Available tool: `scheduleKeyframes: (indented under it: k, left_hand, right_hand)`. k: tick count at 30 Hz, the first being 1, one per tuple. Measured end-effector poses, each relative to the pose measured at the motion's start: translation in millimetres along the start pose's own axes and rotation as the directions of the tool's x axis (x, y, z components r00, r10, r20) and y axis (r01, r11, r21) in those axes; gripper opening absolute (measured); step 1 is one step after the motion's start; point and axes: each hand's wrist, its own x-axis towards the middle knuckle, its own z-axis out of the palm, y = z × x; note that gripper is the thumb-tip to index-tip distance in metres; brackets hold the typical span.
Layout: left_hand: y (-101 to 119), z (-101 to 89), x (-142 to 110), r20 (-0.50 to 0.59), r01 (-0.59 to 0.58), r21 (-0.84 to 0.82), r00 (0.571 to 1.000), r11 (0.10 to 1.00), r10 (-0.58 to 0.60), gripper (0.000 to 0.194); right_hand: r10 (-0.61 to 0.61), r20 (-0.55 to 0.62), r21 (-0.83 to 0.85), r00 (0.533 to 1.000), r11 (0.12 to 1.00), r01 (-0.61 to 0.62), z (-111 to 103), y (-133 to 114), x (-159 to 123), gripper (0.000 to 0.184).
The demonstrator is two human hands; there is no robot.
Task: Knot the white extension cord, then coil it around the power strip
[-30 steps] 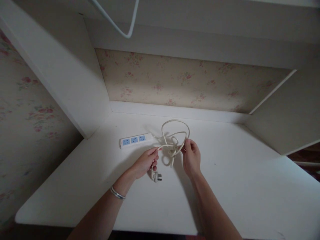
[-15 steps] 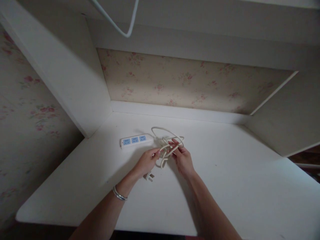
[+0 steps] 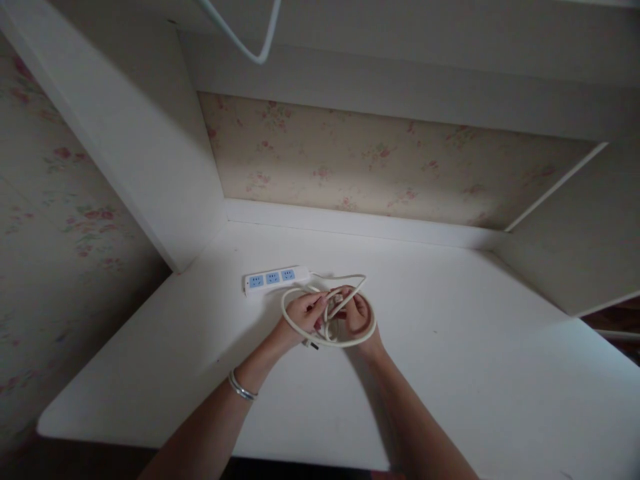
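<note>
A white power strip (image 3: 274, 279) with three blue sockets lies on the white desk. Its cream cord (image 3: 345, 345) runs from the right end into a loose tangle between my hands, with one wide loop lying across both of them. My left hand (image 3: 303, 313) is closed, pinching the cord at the tangle's left side. Fingers curled, my right hand (image 3: 361, 319) grips the cord on the right. The plug (image 3: 311, 345) hangs below my left hand, partly covered by the cord and hand. A silver bracelet (image 3: 242, 387) circles my left wrist.
The white desk (image 3: 475, 360) has a raised back edge (image 3: 350, 222) against flowered wallpaper. White panels (image 3: 135, 133) rise at the left and right, and a shelf (image 3: 390, 87) spans above. A pale bent rod (image 3: 260, 57) hangs at the top.
The wide cord loop has swung from behind my hands toward me, over both of them. My hands have drawn closer together. The power strip stays in place on the desk.
</note>
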Motion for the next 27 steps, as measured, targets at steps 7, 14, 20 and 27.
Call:
scheduleKeyframes:
  k: [7,14,20,27]
  left_hand:
    - [6.8,4.2,-5.4,0.092,0.068,-0.151,0.994,0.986,-0.055,0.074]
    - [0.5,5.8,-15.8,0.252,0.029,-0.139,0.968,0.990,0.007,0.110]
    - [5.8,7.7,-11.8,0.190,0.010,-0.246,0.981,0.969,0.038,0.073]
    - [9.2,7.0,-6.8,0.017,0.007,-0.201,1.000,0.980,-0.004,0.064]
  right_hand:
    - [0.054,-0.200,0.296,0.978,0.955,0.008,-5.1,0.5,10.1,0.038]
    - [0.206,-0.198,0.614,0.958,0.789,-0.043,-14.8,-2.7,16.7,0.030]
    - [0.213,0.003,0.584,0.977,0.793,-0.175,-16.4,-6.3,12.5,0.023]
    - [0.199,0.216,0.403,0.956,0.873,-0.273,-9.0,-8.7,6.6,0.029]
